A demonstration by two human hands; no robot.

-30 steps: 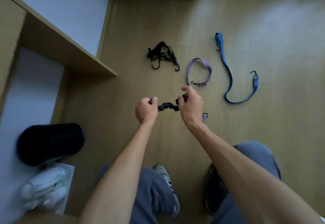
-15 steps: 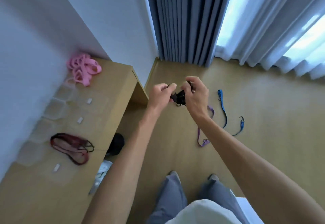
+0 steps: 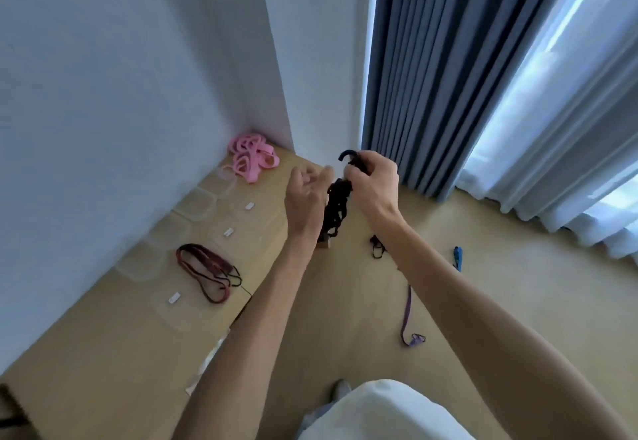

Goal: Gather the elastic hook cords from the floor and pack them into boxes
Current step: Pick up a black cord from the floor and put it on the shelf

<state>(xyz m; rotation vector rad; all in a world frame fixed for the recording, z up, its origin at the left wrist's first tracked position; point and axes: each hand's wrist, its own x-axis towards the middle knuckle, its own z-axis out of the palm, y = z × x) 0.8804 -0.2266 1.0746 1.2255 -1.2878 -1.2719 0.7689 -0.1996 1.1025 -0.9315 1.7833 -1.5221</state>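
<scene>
Two hands are raised between the tabletop (image 3: pixel 103 353) and the floor (image 3: pixel 500 284). The right hand (image 3: pixel 374 182) is closed on a bunched black cord (image 3: pixel 336 210), its hook (image 3: pixel 346 155) poking up above the fingers and the rest hanging down. The left hand (image 3: pixel 305 198) is open just beside the bundle, fingers spread. On the tabletop lie a dark red cord (image 3: pixel 207 272), a pink cord (image 3: pixel 252 158) and clear boxes (image 3: pixel 195 203). Another black cord (image 3: pixel 377 247), a purple cord (image 3: pixel 409 318) and a blue cord (image 3: pixel 457 257) lie on the floor.
</scene>
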